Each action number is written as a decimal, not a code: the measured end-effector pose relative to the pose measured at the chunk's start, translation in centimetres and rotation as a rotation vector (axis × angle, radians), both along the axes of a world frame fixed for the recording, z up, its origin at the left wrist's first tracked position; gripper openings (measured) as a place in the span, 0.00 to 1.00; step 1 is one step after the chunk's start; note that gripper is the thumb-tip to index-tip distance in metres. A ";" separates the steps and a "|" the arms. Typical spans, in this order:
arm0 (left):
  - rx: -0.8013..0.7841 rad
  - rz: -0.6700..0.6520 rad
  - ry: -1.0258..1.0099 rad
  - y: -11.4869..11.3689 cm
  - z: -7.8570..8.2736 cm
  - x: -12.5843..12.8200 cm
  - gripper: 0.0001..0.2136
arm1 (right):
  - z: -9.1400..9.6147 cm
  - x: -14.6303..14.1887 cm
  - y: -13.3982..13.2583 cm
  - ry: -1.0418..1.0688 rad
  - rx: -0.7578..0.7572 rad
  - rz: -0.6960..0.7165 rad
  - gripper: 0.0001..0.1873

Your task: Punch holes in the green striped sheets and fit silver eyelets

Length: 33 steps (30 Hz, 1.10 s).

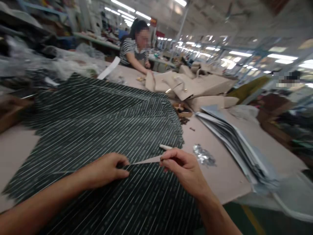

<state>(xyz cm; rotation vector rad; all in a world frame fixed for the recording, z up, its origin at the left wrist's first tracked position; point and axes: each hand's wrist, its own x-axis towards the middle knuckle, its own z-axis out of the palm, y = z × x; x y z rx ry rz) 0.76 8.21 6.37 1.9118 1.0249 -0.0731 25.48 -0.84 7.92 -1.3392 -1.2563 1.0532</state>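
Dark green striped fabric pieces [102, 127] lie spread in overlapping layers beneath both hands. My left hand [105, 169] rests low over the fabric, thumb and forefinger apart; its other fingers are hidden. My right hand [184, 168] pinches a small dark thing between thumb and fingertips, too small to name. Between the hands runs a narrow pale pink wedge [149, 160]; whether it is a strip or a gap between fabric edges, I cannot tell. A white pen-like stick [165, 147] juts out behind my right forefinger; whether the hand grips it is unclear.
Right of the fabric lie silvery small pieces [204, 156] and a stack of grey-edged sheets [232, 143]. A small box [183, 111] of dark parts and beige bags [190, 85] sit farther back. Across the table, a person in a striped shirt [128, 47] touches the bags.
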 end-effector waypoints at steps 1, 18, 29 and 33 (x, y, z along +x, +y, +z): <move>-0.069 0.026 0.026 0.1 -0.6 -0.7 0.10 | -0.9 -1.0 -0.4 -0.024 -0.026 0.036 0.03; -0.802 0.229 -0.197 -0.1 -0.9 -0.7 0.16 | -5.8 -4.5 -1.0 0.077 -0.172 0.075 0.04; -0.755 0.197 -0.251 -0.4 -1.3 -0.8 0.11 | -6.0 -4.7 -1.0 -0.070 -0.088 0.107 0.05; -0.728 0.179 -0.262 -0.5 -1.6 -1.0 0.11 | -6.1 -4.8 -1.0 -0.089 -0.084 0.111 0.05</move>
